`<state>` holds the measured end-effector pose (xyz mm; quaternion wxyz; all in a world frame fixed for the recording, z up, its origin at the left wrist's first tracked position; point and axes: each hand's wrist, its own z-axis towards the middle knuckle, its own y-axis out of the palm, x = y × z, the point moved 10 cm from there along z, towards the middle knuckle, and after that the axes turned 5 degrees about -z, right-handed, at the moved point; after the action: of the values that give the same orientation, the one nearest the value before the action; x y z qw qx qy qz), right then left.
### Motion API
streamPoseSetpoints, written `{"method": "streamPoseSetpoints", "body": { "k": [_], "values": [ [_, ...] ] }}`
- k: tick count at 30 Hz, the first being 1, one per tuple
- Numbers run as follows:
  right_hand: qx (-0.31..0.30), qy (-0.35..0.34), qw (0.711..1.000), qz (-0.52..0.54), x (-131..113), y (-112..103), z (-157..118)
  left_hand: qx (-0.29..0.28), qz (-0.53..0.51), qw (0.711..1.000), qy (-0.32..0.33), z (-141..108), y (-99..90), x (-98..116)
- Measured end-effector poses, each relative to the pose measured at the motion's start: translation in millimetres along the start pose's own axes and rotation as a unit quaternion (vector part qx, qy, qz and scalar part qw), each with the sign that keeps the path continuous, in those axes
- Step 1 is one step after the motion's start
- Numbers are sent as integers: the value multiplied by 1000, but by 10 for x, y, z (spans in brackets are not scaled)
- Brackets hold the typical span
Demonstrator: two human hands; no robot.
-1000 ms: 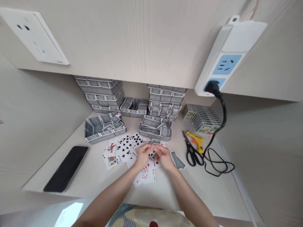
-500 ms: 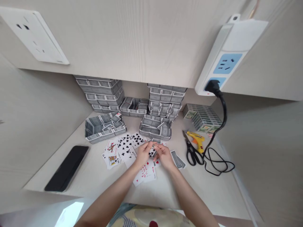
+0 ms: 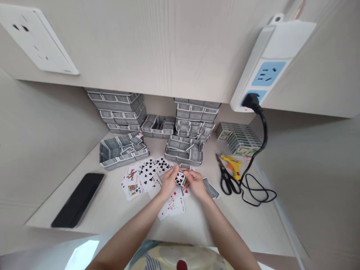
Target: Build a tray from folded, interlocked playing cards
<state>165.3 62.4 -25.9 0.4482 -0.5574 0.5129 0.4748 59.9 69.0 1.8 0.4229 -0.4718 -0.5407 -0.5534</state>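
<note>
Between my two hands is a playing card (image 3: 180,179) with black club marks, its edges bent or folded. My left hand (image 3: 170,181) pinches its left side, and my right hand (image 3: 195,182) grips its right side. Under and around the hands lie loose cards: spread club cards (image 3: 152,170) to the left, red-suited cards (image 3: 172,206) below, and a joker and face cards (image 3: 132,184) farther left. A few face-down grey cards (image 3: 210,188) rest beside my right wrist. Just beyond the hands stands a small open box (image 3: 184,160) built from folded cards.
A larger card box (image 3: 123,161) holds folded pieces. Stacked card boxes (image 3: 118,108) stand behind, with another stack (image 3: 197,112) to the right. Scissors (image 3: 229,183), a yellow glue gun (image 3: 233,165) with its cord, and boxed card decks (image 3: 243,138) are at right; a phone (image 3: 78,200) lies left.
The card between my fingers has turned so more of its club face shows. Both hands stay in nearly the same place; the view has shifted slightly.
</note>
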Motion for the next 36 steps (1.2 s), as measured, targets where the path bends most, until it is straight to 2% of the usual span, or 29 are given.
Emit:
{"method": "streamPoseSetpoints", "body": {
  "k": [8, 14, 21, 24, 29, 36],
  "values": [
    [21, -13, 999, -20, -33, 21, -15, 4, 45, 998, 38, 14, -43, 35],
    [46, -7, 999, -6, 108, 28, 6, -25, 90, 992, 80, -5, 32, 93],
    [4, -39, 999, 23, -23, 89, -21, -55, 159, 982, 90, -3, 89, 102],
    [-8, -46, 998, 38, -73, 88, -33, -47, 173, 977, 112, 4, 65, 133],
    [-33, -23, 997, 68, -61, 94, -44, -29, 183, 972, 144, 7, 9, 189],
    [-79, -14, 986, 146, -122, 164, -107, -28, 148, 980, 128, -23, 5, 195]
  ]
}}
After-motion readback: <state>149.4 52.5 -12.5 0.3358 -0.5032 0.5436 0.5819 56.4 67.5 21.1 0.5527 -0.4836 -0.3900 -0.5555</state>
